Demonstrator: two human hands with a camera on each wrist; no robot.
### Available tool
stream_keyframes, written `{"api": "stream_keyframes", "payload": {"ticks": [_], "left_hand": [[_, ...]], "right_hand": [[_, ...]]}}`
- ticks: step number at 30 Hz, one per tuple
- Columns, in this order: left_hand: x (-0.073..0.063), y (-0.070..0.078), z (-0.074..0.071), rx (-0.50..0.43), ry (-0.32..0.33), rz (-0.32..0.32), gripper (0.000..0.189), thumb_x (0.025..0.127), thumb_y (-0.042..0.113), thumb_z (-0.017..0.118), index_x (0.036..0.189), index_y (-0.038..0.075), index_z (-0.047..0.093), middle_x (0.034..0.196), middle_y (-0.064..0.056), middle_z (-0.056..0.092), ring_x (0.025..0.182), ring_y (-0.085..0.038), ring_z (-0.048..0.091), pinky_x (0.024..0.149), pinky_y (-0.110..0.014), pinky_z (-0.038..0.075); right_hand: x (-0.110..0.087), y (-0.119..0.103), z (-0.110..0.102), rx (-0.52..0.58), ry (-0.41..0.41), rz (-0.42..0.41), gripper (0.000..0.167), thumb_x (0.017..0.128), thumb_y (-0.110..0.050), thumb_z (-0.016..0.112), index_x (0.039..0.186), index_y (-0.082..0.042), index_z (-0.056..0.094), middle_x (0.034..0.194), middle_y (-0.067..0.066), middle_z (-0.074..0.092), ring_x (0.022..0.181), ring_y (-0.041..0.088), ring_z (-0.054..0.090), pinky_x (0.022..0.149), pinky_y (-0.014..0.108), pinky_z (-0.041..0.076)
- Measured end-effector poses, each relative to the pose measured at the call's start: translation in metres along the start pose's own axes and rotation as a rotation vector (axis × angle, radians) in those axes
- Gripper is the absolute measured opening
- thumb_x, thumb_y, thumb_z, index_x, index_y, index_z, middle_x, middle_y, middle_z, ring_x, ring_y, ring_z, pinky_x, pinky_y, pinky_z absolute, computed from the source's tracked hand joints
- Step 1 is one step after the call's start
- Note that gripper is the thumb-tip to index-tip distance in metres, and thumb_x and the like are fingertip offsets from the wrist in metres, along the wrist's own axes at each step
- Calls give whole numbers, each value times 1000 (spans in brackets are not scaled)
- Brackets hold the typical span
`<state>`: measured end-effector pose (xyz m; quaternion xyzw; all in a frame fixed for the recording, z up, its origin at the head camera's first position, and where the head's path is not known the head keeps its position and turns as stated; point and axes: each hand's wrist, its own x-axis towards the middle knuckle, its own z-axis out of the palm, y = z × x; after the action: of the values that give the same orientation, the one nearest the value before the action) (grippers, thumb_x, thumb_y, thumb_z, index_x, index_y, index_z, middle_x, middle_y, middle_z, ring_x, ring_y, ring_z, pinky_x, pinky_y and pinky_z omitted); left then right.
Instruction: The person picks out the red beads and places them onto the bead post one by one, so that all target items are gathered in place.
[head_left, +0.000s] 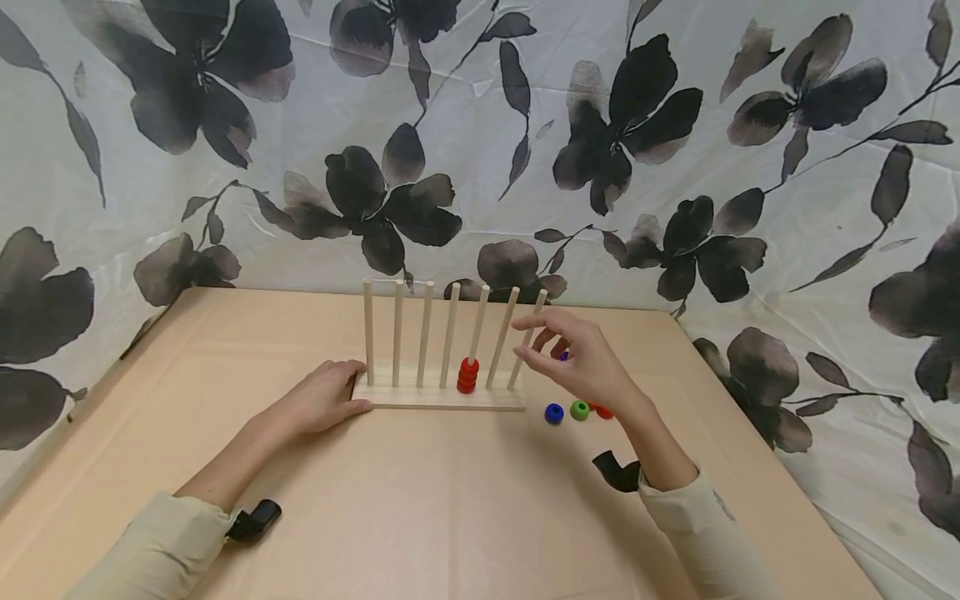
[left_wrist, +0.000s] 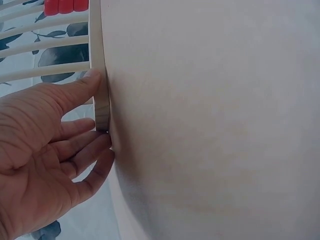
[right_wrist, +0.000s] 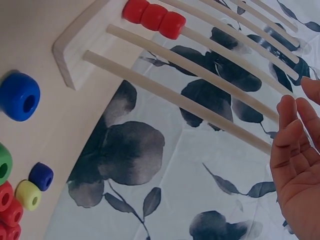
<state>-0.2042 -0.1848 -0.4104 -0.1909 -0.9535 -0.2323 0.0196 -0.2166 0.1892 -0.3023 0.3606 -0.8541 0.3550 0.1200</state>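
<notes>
A wooden peg rack [head_left: 450, 398] stands on the table, a row of several upright pegs rising from its flat base. Three red beads [right_wrist: 154, 19] are stacked at the bottom of one peg, right of the middle. My left hand [head_left: 326, 392] holds the base's left end, thumb and fingers around its edge [left_wrist: 101, 107]. Beside the top of the rightmost peg [right_wrist: 175, 100] is my right hand [head_left: 577, 354], its fingers loosely bent, thumb and index finger apart, with no bead between them.
Right of the rack lie loose beads: a blue bead [head_left: 553, 414], a green bead [head_left: 580, 410], several red beads [right_wrist: 11, 212], a yellow bead [right_wrist: 28, 195] and another blue bead [right_wrist: 41, 176]. A flowered cloth [head_left: 480, 125] hangs behind the table [head_left: 450, 500].
</notes>
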Motion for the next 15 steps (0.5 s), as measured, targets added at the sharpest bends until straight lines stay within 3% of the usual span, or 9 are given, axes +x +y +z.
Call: {"api": "stream_keyframes", "payload": {"ticks": [9,15], "left_hand": [[2,-2,-1,-2,-10,-1,61,94,25,76,132,-16,53,124,-32,62,119,-50,57,103,-59,46],[2,-5,-3,-1,-9,-2,61,94,24,76,132,-16,53,124,-32,62,119,-50,57,103,-59,45]], "right_hand": [[-8,8,3,-14,-23,37,33,93,-13,77,125,-8,70,117,7,71,86,14,66,70,28,56],[-12,16,5,-16,-24,79,32,93,-14,77,124,-7,71,110,3,71,84,13,64,70,30,55]]}}
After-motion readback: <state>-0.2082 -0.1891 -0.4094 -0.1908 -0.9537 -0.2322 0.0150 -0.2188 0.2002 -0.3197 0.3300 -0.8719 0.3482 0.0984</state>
